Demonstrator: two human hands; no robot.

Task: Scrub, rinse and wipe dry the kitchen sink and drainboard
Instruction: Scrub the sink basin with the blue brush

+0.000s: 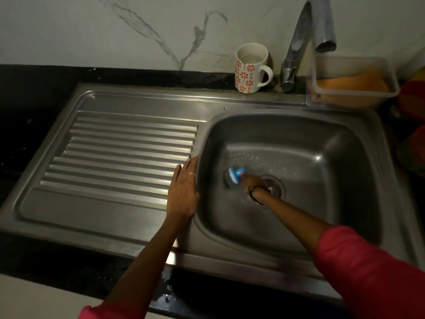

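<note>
A stainless steel sink basin (322,143) lies on the right, with a ribbed drainboard (110,157) on its left. My right hand (253,183) is down in the basin, closed on a blue-handled scrubber (235,174) whose steel-wool pad presses on the basin floor just left of the drain (277,183). Small soap or water spots dot the floor behind the scrubber. My left hand (184,192) rests flat, fingers together, on the drainboard's right edge beside the basin rim, holding nothing.
A metal tap (305,40) arches over the basin's back rim, with no water running. A white mug (250,69) with red flowers stands on the back ledge. A clear plastic container (351,81) holding something orange sits at the back right. Black countertop (34,93) surrounds the sink.
</note>
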